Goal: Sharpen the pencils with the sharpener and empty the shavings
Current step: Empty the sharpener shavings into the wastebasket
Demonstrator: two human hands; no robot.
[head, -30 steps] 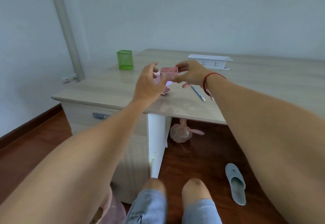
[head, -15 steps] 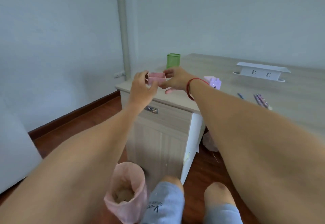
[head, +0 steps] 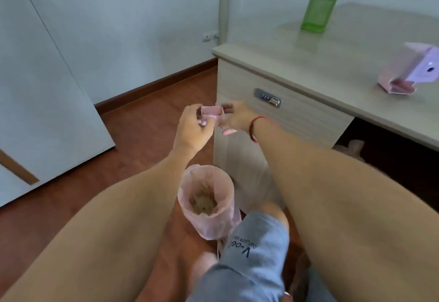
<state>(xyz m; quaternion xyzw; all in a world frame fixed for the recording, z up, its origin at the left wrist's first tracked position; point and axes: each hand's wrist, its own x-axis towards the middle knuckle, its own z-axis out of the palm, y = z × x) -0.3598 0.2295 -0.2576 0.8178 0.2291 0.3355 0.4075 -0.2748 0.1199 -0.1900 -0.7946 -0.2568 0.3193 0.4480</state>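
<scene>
A small pink shavings drawer (head: 212, 113) is held upright in the air off the desk's left end, in front of the cabinet. My left hand (head: 193, 128) pinches its left side and my right hand (head: 237, 117) pinches its right side. The pink sharpener body (head: 414, 70) stands on the desk (head: 320, 64) at the far right, its drawer slot empty. Below my hands, on the floor, is a bin lined with a pink bag (head: 206, 200) holding brown shavings. No pencils are in view.
A green mesh pencil holder (head: 318, 12) stands at the desk's back. The desk cabinet has a combination lock (head: 268, 97). A white door or panel (head: 42, 92) leans at the left. My knees are beside the bin on the wooden floor.
Both hands carried the pink drawer off the desk top, leftward and down, to a spot above the bin. The view swung left and down, so the pencils and power strip left the frame.
</scene>
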